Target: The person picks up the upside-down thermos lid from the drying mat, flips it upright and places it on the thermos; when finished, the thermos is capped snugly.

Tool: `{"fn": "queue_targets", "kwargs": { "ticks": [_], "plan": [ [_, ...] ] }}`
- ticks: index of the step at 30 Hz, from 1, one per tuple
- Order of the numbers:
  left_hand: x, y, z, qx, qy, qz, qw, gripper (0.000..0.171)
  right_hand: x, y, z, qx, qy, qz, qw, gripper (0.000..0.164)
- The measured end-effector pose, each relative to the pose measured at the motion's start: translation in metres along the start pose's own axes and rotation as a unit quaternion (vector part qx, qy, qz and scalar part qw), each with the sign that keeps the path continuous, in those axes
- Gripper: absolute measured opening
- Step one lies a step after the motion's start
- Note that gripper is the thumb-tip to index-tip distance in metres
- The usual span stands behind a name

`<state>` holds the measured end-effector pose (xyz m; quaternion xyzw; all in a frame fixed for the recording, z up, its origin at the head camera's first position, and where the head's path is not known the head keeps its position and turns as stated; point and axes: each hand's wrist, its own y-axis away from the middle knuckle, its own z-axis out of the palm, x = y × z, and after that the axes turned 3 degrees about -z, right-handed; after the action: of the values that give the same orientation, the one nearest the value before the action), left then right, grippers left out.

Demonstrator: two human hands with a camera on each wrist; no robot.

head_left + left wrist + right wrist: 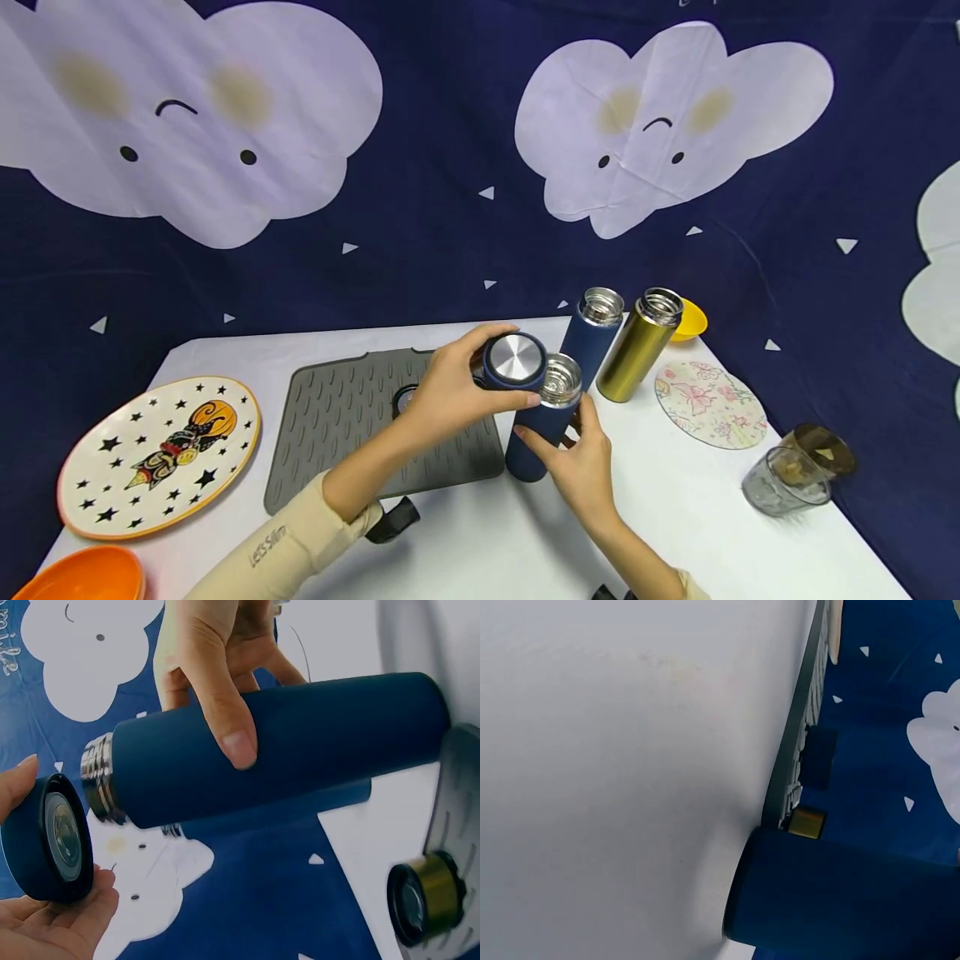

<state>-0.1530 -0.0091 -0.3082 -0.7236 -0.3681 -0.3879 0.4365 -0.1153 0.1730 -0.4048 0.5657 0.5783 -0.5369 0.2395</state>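
My left hand (448,387) holds a dark blue lid (515,360) with a silver top between thumb and fingers. The lid is beside the open steel mouth of a blue thermos bottle (542,425), a small gap apart in the left wrist view. My right hand (583,471) grips that bottle's body, thumb along its side. Its base (780,892) is at the table, by the mat's edge. Just behind stand another lidless blue bottle (588,337) and a lidless gold bottle (633,354). A gold lid (427,900) lies on the grey mat, partly hidden by my left hand in the head view.
The ridged grey drying mat (322,442) lies under my left forearm. To the left are a star-patterned plate (105,417) and an orange bowl (86,575). A butterfly-patterned round mat (712,404), a glass (780,483) and a yellow bowl (688,321) are on the right.
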Motion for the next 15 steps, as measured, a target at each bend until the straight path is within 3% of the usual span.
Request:
{"fn": "queue_targets", "kwargs": {
  "ticks": [6,15],
  "plan": [
    [0.004,-0.017,0.018,-0.024,-0.016,0.012,0.9995,0.070,0.003,0.001,0.000,0.004,0.000,-0.018,1.000,0.071],
    [0.003,-0.024,0.031,-0.043,-0.017,0.015,0.9988,0.068,0.004,0.002,0.000,0.009,-0.003,-0.025,1.000,0.067]
  ]
}}
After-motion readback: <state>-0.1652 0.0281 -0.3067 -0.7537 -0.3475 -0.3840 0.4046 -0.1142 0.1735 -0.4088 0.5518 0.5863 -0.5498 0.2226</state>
